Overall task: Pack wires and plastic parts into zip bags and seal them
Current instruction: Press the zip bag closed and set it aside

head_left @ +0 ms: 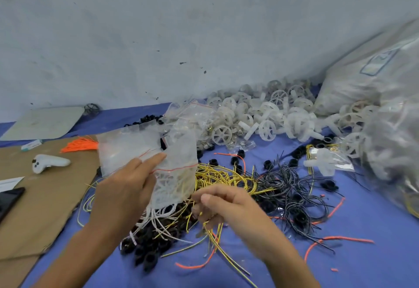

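— Where is the bag sitting right now?

— The left hand (127,188) is holding the clear, crinkly plastic zip bag (179,149) up above the tangle on the blue-covered counter (367,262), gripping it with the index finger lying straight along the film. The right hand (223,206) is pinching a bunch of thin yellow-and-green wires (216,239), fingers curled round them, just below the bag.

— What is looking risky?

— The wires are springing in stiff loops, and their ends are trailing into the heap (black wires (292,188) and orange strands (335,239) are lying all through it), so the bunch is likely snagging neighbours. The slick film is sagging too; a stray end lying across the red seal line (179,169) would be stopping it from closing.

— And the hard parts?

— The white plastic spoked wheels (267,115) are lying heaped by the wall (158,38); the black plastic rings (145,251) are clustering near the left wrist.
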Available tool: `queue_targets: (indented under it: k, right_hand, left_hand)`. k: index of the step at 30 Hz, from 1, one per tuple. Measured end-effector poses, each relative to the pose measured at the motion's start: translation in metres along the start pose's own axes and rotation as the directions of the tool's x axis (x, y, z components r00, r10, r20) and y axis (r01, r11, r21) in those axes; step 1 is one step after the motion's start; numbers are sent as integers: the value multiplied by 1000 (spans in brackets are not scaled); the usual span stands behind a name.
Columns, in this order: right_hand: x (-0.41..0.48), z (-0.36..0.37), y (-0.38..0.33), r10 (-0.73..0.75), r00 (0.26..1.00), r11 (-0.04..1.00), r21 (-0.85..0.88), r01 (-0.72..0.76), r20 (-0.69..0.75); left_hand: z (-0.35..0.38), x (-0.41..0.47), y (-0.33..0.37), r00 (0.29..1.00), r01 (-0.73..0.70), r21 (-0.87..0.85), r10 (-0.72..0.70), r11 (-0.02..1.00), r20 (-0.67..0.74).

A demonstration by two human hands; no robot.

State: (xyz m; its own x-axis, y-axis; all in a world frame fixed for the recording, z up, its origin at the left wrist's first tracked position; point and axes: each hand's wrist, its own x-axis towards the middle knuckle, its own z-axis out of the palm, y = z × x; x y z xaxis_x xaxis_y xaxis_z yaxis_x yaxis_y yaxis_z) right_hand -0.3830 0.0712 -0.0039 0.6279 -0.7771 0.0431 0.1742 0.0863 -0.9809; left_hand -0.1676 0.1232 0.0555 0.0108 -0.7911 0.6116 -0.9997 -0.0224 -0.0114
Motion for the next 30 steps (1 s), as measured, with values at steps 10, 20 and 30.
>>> queue_targets:
  k: [10,20,30]
  right_hand:
    - [49,-98,13,124,987,33,-993,-109,-105]
    - [31,-99,-24,-298,873,862,-502,73,-386]
    - [14,-78,-73,-335,744,911,3,412,-579]
  left_hand:
    - [15,-2,2,993,38,-178,-16,983,121]
    - [34,-9,-6,982,67,-320,-5,945,190]
    - [50,-11,-9,959,103,-336,-4,936,283]
